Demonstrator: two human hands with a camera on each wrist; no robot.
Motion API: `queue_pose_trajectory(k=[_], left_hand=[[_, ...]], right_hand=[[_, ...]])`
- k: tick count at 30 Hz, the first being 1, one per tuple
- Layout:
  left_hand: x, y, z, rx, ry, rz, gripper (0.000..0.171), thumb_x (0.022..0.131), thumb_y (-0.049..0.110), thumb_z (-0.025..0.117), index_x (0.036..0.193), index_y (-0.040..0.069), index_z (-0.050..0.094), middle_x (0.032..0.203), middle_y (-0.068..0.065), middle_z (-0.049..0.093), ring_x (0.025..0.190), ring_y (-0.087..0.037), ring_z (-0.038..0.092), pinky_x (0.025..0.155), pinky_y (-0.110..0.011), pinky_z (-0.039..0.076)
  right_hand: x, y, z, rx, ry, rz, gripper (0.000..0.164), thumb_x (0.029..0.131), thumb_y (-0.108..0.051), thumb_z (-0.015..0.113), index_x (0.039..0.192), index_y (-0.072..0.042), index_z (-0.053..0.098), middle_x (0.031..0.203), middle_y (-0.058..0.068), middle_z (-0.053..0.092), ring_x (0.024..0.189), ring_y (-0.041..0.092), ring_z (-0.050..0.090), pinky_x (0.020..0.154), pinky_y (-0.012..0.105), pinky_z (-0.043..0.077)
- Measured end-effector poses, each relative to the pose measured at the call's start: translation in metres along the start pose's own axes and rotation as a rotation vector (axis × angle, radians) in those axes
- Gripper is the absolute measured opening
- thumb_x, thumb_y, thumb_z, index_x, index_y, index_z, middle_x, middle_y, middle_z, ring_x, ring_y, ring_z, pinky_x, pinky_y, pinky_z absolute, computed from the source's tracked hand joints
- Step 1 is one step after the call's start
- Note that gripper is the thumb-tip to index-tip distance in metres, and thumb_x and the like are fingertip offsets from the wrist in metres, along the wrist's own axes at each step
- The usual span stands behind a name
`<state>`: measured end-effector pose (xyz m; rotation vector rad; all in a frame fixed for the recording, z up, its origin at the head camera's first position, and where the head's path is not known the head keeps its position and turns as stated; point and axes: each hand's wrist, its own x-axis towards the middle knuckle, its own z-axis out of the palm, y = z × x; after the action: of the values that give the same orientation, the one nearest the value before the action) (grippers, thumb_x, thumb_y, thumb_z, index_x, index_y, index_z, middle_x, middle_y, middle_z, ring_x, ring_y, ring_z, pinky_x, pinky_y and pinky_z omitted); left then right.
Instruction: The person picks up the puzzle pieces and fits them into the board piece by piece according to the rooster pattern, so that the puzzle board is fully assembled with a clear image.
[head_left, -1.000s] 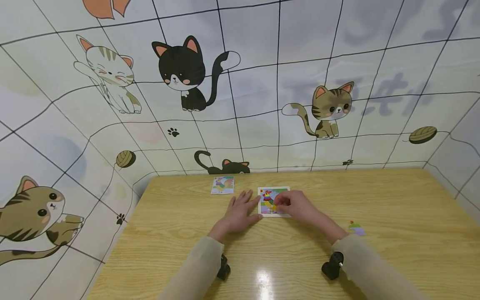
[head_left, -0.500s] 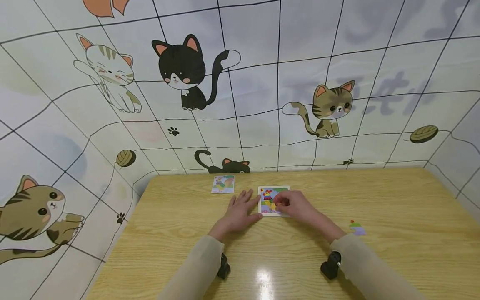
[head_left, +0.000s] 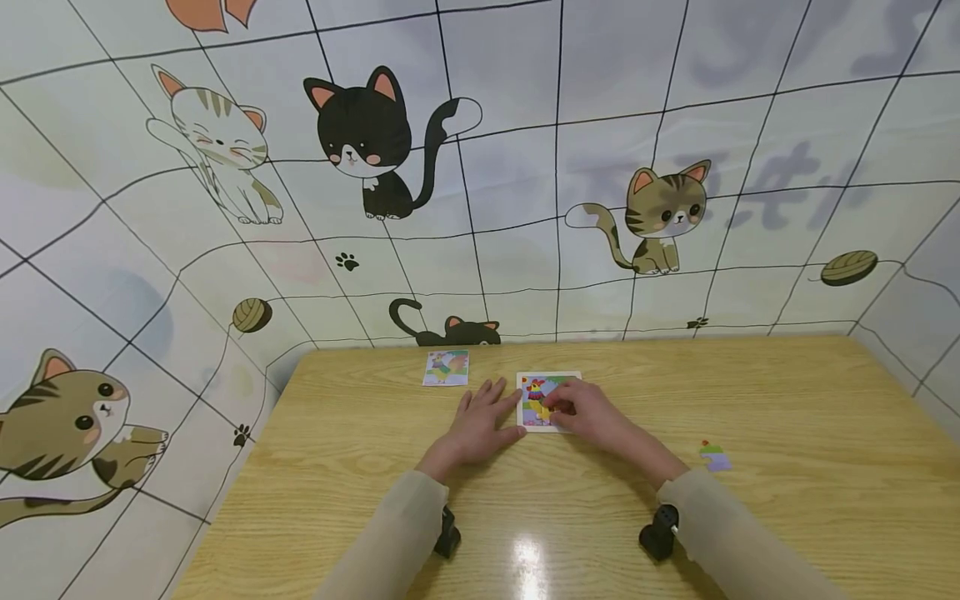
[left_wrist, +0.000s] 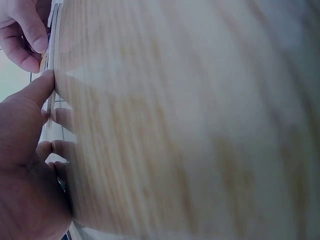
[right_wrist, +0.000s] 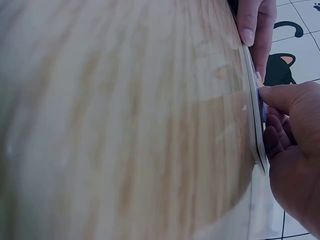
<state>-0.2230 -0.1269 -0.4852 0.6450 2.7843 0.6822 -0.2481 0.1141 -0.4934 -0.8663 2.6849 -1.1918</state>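
A white-edged jigsaw puzzle tray (head_left: 537, 429) with a colourful bird picture lies on the table in the head view. My left hand (head_left: 480, 425) rests beside it with fingers spread, thumb and index at its left edge. Over the tray's right part, my right hand (head_left: 594, 414) pinches a small puzzle piece between thumb and fingers. In the left wrist view a bit of this orange piece (left_wrist: 43, 61) shows at the fingertips. The right hand covers the tray's right side in the head view. Low and edge-on, the tray's side (right_wrist: 255, 107) appears in the right wrist view.
One loose puzzle piece (head_left: 716, 457), green and lilac with a red spot, lies on the wooden table (head_left: 810, 417) to the right. A paler bird picture card (head_left: 446, 367) lies at the back left. Behind the table stands a wall covering (head_left: 517, 292) printed with cats.
My right hand's fingers shift slightly over the tray, back and to the left. The left hand stays in place, and the tray and loose piece lie as before.
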Motion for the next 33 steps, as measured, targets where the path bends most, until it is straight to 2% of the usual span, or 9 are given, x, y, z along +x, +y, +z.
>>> queue_pose_trajectory(k=[9,16,23,33], left_hand=[[0.0014,-0.0012,0.0021,0.0,-0.001,0.005,0.065,0.104,0.04,0.058,0.16,0.013,0.038,0.169,-0.016,0.019,0.156,-0.038,0.009,0.121,-0.062,0.003],[0.001,-0.002,0.002,0.004,0.005,0.01,0.065,0.104,0.04,0.058,0.16,0.013,0.039,0.168,-0.017,0.02,0.156,-0.038,0.01,0.121,-0.062,0.005],[0.0029,-0.0048,0.0035,0.015,0.005,0.004,0.066,0.104,0.043,0.057,0.16,0.014,0.038,0.169,-0.016,0.02,0.156,-0.037,0.01,0.121,-0.062,0.005],[0.0015,-0.0036,0.0018,0.021,0.0,0.006,0.066,0.104,0.044,0.057,0.16,0.016,0.038,0.169,-0.015,0.019,0.156,-0.037,0.01,0.121,-0.061,0.006]], right_hand=[[-0.0019,-0.0001,-0.0019,-0.026,-0.018,-0.024,0.011,0.095,-0.002,0.071,0.105,-0.002,0.075,0.101,0.003,0.062,0.086,0.015,0.056,0.076,0.03,0.05],[-0.0017,-0.001,-0.0032,-0.068,-0.023,-0.051,0.011,0.094,-0.002,0.072,0.103,-0.002,0.078,0.105,0.007,0.064,0.097,0.025,0.061,0.084,0.041,0.052],[0.0006,-0.0009,-0.0042,-0.147,-0.037,-0.115,0.009,0.093,-0.002,0.074,0.099,-0.003,0.081,0.103,0.007,0.067,0.097,0.026,0.063,0.087,0.044,0.053],[-0.0019,-0.007,-0.0094,-0.264,-0.087,-0.251,0.014,0.093,0.003,0.071,0.104,0.001,0.079,0.105,0.011,0.065,0.098,0.028,0.063,0.088,0.045,0.054]])
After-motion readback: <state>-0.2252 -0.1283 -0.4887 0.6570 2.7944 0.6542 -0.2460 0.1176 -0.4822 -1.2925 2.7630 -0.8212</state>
